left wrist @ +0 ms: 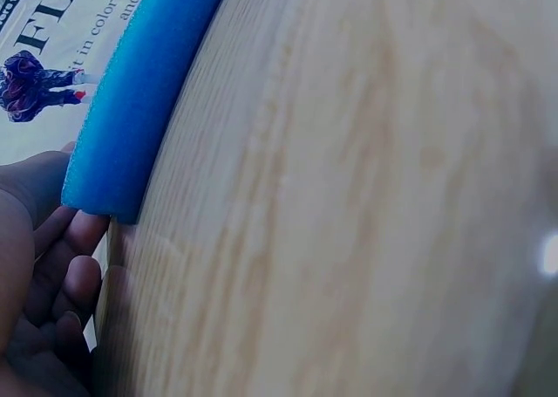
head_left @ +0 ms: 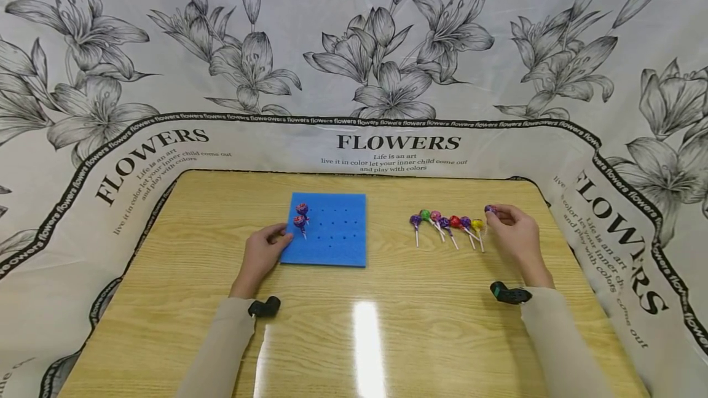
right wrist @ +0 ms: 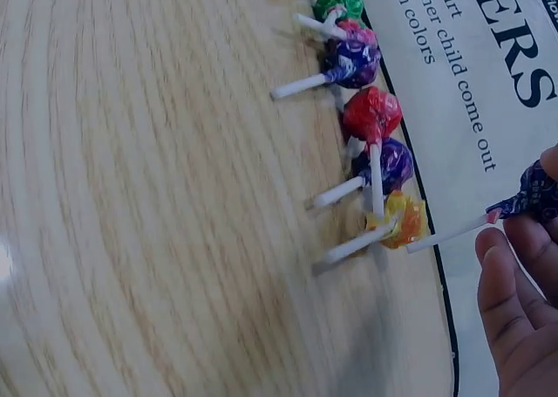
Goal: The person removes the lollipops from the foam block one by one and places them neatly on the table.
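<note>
Toward the left of the table lies a blue foam board (head_left: 345,253) with rows of small holes. Two red-and-purple wrapped lollipops (head_left: 301,208) stand in its left side, sticks down. My left hand (head_left: 262,257) holds the board's left edge, the thumb on top; in the left wrist view the fingers (left wrist: 80,284) are at its corner. Off to the right, my right hand (head_left: 519,237) pinches a purple-wrapped lollipop (right wrist: 534,193) by its head, with the white stick pointing left. Beside that hand are a yellow lollipop (head_left: 477,225) and a red lollipop (head_left: 455,221).
More lollipops, including a green one (head_left: 424,215) and a pink one (head_left: 436,215), continue the row leftward, sticks toward me. The wooden table (head_left: 420,318) has a bright glare streak in front. A flower-printed cloth (head_left: 398,91) surrounds its back and sides.
</note>
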Demonstrator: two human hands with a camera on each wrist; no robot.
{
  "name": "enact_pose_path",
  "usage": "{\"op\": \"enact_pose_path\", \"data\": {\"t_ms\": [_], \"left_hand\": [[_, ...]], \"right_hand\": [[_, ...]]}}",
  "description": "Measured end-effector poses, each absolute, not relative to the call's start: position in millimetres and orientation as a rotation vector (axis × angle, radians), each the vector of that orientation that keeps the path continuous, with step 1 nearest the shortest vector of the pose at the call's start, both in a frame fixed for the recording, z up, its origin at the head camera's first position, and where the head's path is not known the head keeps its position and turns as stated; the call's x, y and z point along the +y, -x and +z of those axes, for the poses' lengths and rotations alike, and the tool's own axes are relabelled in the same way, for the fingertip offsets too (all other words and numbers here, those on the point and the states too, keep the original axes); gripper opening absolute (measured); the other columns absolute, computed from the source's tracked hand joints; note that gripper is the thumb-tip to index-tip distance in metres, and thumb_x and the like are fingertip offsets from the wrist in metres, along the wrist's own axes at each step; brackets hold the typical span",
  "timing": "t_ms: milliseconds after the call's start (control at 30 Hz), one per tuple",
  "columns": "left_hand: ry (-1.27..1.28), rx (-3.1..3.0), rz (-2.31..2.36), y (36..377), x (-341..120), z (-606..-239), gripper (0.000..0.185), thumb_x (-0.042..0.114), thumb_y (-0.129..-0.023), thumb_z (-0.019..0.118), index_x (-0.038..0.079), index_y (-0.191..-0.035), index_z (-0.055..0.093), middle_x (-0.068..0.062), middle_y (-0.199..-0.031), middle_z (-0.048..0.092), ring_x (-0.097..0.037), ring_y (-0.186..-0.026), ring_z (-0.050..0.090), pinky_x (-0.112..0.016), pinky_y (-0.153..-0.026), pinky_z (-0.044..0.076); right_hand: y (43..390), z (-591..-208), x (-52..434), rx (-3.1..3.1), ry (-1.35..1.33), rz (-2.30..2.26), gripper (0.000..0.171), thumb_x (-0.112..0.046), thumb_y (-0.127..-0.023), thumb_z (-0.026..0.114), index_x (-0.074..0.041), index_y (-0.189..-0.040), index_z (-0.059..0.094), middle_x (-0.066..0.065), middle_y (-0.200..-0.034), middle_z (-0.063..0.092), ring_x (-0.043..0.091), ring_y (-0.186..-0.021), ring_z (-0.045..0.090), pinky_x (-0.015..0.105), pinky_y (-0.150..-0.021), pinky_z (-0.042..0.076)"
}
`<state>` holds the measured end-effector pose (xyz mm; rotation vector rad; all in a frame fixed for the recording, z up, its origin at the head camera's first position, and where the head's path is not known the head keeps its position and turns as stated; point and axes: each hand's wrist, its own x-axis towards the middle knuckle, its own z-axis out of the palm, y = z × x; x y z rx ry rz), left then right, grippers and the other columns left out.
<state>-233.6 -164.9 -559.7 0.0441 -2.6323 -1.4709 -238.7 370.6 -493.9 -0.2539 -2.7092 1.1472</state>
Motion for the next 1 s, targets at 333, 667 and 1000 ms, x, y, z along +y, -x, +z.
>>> {"op": "enact_pose_path", "data": {"t_ms": [333, 667, 1000], "left_hand": [[-0.040, -2.631, -1.476, 234.4, -165.2, -559.5, 0.038, 0.025, -0.095, 0.076, 0.003, -0.126, 0.073, -0.011, -0.106, 0.073, -0.016, -0.084, 0.060, -0.024, -0.072, 0.047], [-0.028, -2.631, -1.485, 234.4, -165.5, -560.0, 0.038, 0.026, -0.096, 0.075, 0.003, -0.127, 0.073, -0.011, -0.106, 0.074, -0.018, -0.085, 0.061, -0.028, -0.075, 0.049], [-0.028, -2.621, -1.491, 235.3, -167.1, -561.7, 0.039, 0.026, -0.096, 0.076, 0.003, -0.127, 0.072, -0.011, -0.107, 0.074, -0.016, -0.085, 0.060, -0.025, -0.074, 0.048]], "right_hand": [[231.8, -506.6, 391.8, -2.846, 0.336, 1.170, 0.066, -0.055, -0.103, 0.052, -0.001, -0.139, 0.061, 0.018, -0.120, 0.066, 0.014, -0.092, 0.061, 0.021, -0.069, 0.048], [238.0, -523.7, 393.5, -2.882, 0.365, 1.166, 0.065, -0.053, -0.103, 0.053, 0.004, -0.134, 0.064, 0.019, -0.113, 0.071, 0.010, -0.083, 0.063, 0.020, -0.066, 0.048], [244.0, -525.9, 388.7, -2.865, 0.432, 1.180, 0.066, -0.053, -0.104, 0.052, 0.004, -0.136, 0.063, 0.019, -0.114, 0.070, 0.006, -0.078, 0.062, 0.021, -0.064, 0.049]]}}
